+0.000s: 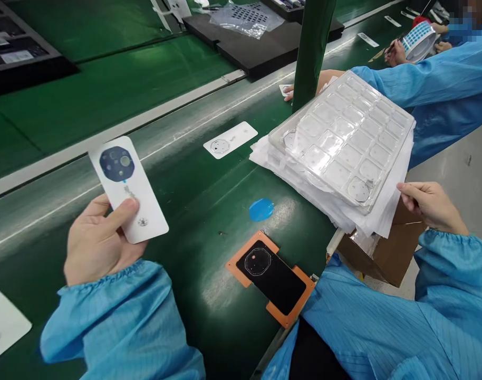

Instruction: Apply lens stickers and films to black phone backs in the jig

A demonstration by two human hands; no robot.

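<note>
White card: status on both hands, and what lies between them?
Left hand gripping white card, printed side showing. Right hand at paper stack's edge, contact unclear. Between: blue oval, orange frame, clear tray.

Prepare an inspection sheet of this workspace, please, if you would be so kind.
Surface: green work surface, glossy, with bright reflections.
Work items: printed white card, raised above the surface; black panel lying in an orange fixture.
Clutter: blue patch near the fixture; clear compartment tray atop white sheets.
Hands: left hand grips the card; right hand has its fingers pinched at the sheets' edge, contact unclear.
Cables: nothing seen.
Surroundings: co-worker's blue sleeve, green post, cardboard box.
</note>
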